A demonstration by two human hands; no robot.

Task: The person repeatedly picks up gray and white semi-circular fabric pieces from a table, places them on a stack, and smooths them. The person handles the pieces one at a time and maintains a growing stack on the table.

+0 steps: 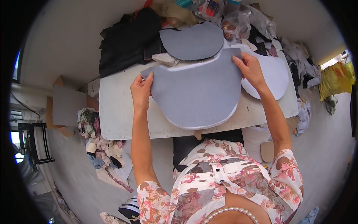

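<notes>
A large grey fabric piece point(197, 93) with a rounded lower edge and a curved notch on top is stretched between my hands. White material shows along its lower rim and behind its upper edge. My left hand point(141, 89) pinches the upper left corner, thumb on top. At the upper right corner, my right hand point(250, 69) grips the piece the same way. Just beyond it lies a darker grey cut piece point(194, 42) with a rounded edge. White rounded pieces point(270, 76) lie on the table partly under my right hand and forearm.
The pale table point(115, 115) carries black fabric point(128, 43) at the far left. Clear plastic bags point(236, 24) and scraps crowd its far edge. Fabric scraps point(106, 149) heap up on the left, beside a cardboard box point(69, 104). A yellow bag point(335, 80) is at the far right.
</notes>
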